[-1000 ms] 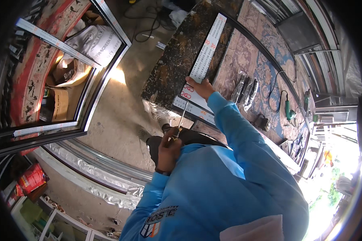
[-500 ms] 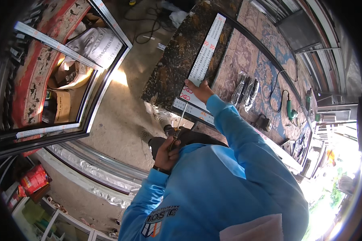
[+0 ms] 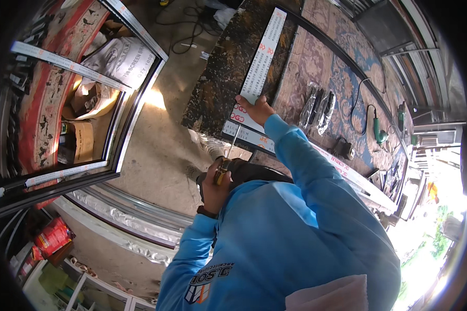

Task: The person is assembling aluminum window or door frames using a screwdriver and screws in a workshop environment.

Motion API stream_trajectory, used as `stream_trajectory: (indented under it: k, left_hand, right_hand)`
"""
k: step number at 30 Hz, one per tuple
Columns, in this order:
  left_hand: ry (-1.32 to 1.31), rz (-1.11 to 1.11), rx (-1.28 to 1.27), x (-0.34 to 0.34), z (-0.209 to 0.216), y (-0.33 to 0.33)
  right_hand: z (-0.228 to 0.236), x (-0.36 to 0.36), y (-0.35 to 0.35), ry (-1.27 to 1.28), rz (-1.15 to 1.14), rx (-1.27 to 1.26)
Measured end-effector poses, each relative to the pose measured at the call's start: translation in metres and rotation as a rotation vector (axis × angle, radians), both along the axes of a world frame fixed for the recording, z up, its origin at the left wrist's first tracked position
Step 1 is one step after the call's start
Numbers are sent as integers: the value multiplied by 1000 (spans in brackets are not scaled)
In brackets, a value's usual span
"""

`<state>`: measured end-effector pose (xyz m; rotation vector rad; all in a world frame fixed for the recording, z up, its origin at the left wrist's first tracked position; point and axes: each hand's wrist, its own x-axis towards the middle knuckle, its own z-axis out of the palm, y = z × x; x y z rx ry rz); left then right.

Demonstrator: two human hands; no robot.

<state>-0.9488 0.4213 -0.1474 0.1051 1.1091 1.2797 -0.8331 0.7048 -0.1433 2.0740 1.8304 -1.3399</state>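
In my left hand (image 3: 213, 191) is a screwdriver with a yellow-and-black handle (image 3: 222, 170), the fingers wrapped round it. Its metal shaft slants up to the near corner of a dark aluminium frame (image 3: 265, 57), covered with white printed protective film. The film and distance hide whether the tip sits in a screw. My right hand (image 3: 259, 112) grips the frame just above that corner, thumb and fingers astride the profile. The frame lies on a worn, dark-topped worktable (image 3: 213, 78), partly covered by a patterned carpet (image 3: 316, 57).
Plastic-wrapped dark parts (image 3: 316, 111) and a green power tool (image 3: 380, 132) lie on the carpet within the frame. Another film-covered frame (image 3: 135, 103) stands at the left, near a white sack (image 3: 122, 62) and a cardboard box (image 3: 83, 140). Long metal profiles (image 3: 140, 207) lie at lower left.
My left hand has shifted slightly up and right with the screwdriver, and its grip has turned, showing more of the yellow handle. The right hand stays on the frame, a little higher in view.
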Motion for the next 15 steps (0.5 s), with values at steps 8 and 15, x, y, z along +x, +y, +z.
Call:
stream_trajectory:
  k: [8,15]
  left_hand:
    - [1151,-73,299,16,13,9]
    - [1144,-119,309,8,10,12]
  right_hand:
    - [-34,20,17,184,78,-33]
    - [-24,12,16,-37,-2,3]
